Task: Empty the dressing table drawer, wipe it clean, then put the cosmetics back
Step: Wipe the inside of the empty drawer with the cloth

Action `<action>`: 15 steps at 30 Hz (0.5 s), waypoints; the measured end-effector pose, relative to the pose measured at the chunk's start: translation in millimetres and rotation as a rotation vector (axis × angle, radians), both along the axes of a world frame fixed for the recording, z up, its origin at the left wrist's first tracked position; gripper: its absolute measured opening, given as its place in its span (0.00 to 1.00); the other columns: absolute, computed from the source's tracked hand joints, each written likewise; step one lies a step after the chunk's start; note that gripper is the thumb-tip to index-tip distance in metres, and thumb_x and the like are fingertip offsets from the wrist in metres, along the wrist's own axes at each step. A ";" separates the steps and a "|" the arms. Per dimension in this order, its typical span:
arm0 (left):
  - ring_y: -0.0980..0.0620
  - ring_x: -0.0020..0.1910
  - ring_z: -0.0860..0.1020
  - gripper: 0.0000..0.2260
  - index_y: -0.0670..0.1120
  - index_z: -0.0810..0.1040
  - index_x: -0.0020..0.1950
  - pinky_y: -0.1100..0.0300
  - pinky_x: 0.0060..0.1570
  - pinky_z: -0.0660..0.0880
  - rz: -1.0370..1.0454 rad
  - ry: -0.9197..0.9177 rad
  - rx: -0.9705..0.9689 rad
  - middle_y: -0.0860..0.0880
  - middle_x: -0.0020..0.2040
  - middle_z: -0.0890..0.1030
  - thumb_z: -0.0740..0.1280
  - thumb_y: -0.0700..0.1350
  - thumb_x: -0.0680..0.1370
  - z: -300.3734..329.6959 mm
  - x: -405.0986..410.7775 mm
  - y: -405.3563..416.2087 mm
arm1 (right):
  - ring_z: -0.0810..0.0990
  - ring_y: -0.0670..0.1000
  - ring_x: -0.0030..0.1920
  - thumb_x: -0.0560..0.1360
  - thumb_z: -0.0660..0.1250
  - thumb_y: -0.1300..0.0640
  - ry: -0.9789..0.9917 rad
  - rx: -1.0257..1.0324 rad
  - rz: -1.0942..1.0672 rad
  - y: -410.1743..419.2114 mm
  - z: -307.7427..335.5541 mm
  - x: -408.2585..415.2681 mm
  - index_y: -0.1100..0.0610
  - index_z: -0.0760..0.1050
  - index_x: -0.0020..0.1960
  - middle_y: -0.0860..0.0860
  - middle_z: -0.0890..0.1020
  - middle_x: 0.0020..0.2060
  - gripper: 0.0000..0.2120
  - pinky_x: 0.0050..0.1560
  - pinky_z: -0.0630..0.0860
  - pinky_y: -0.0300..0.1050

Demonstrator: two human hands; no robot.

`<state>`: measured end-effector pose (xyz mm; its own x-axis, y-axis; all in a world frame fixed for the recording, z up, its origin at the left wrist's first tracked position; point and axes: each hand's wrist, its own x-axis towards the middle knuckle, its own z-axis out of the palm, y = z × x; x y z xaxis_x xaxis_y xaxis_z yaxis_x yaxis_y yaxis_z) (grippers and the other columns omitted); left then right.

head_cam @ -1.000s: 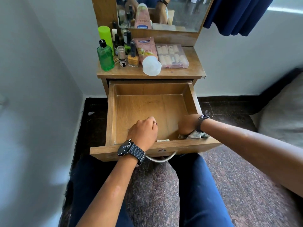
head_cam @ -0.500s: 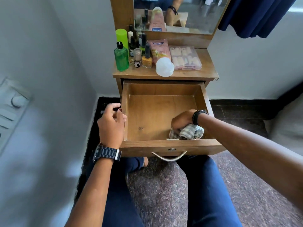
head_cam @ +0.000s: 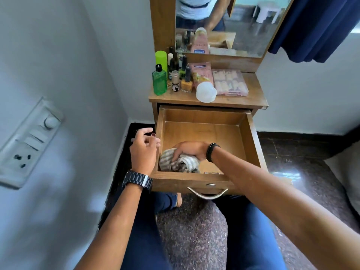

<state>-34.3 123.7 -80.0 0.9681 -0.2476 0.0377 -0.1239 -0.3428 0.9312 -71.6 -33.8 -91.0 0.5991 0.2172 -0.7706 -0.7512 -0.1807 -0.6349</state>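
Labels on the pink tube (head_cam: 201, 75) were too blurred to read. Right hand (head_cam: 190, 151) gripped the striped cloth (head_cam: 178, 162) in the drawer (head_cam: 251, 137), front-left corner. Left hand (head_cam: 143, 147) sat at the drawer's left wall, fingers loosely curled, holding nothing. Cosmetics stood on the tabletop (head_cam: 251, 100) below the mirror (head_cam: 243, 26); speckled stone floor (head_cam: 311, 182), white walls, switchboard (head_cam: 29, 143) left.

The dressing table top (head_cam: 251, 94) carries a green bottle (head_cam: 159, 81) at its left edge, perhaps 2 nail-polish bottles (head_cam: 186, 82) beside it, and a clear compartment box (head_cam: 229, 82) toward the right.
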 end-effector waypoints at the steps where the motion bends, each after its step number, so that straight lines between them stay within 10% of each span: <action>1: 0.49 0.42 0.81 0.09 0.47 0.73 0.56 0.47 0.50 0.78 0.000 0.016 -0.001 0.52 0.38 0.81 0.61 0.42 0.77 1.5 -0.4 0.5 | 0.82 0.49 0.30 0.77 0.60 0.63 -0.002 0.060 -0.096 -6.0 3.2 -8.3 0.65 0.73 0.53 0.55 0.82 0.39 0.08 0.30 0.79 0.38; 15: 0.54 0.46 0.74 0.26 0.40 0.59 0.70 0.65 0.37 0.73 -0.414 0.433 0.047 0.45 0.59 0.74 0.55 0.56 0.80 42.2 -42.7 -72.3 | 0.83 0.55 0.48 0.78 0.59 0.60 -0.452 0.485 -0.744 -42.3 44.2 -81.6 0.59 0.73 0.62 0.58 0.83 0.51 0.13 0.53 0.80 0.52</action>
<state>-77.0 51.4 -37.8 0.7156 -0.5993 -0.3587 0.1311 -0.3892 0.9118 -153.3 -76.1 -46.8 0.9258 -0.1018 -0.3640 -0.2373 0.5932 -0.7693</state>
